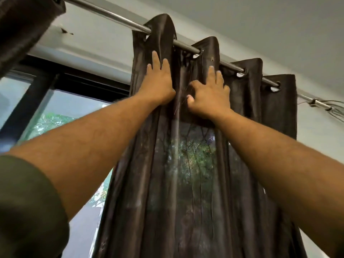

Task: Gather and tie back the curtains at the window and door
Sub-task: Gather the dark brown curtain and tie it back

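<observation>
fingers (pixel 156 61) flat on curtain (pixel 195 174) — rod (pixel 115 16) above

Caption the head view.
Both hands, left hand and right hand, press dark curtain folds below the rod.

Place looked like room in home. Dark brown eyelet curtain (pixel 195 164) hung in folds from metal curtain rod (pixel 115 14) fixed close under plain white ceiling (pixel 260 19). Second dark curtain (pixel 24 25) hung at upper left on same rod. Black-framed window (pixel 42 86) stood behind, green foliage showing through glass. Wall (pixel 96 41) above frame was painted pale grey, with small chipped mark. Loose wires (pixel 333 108) trailed at rod's far end.
</observation>
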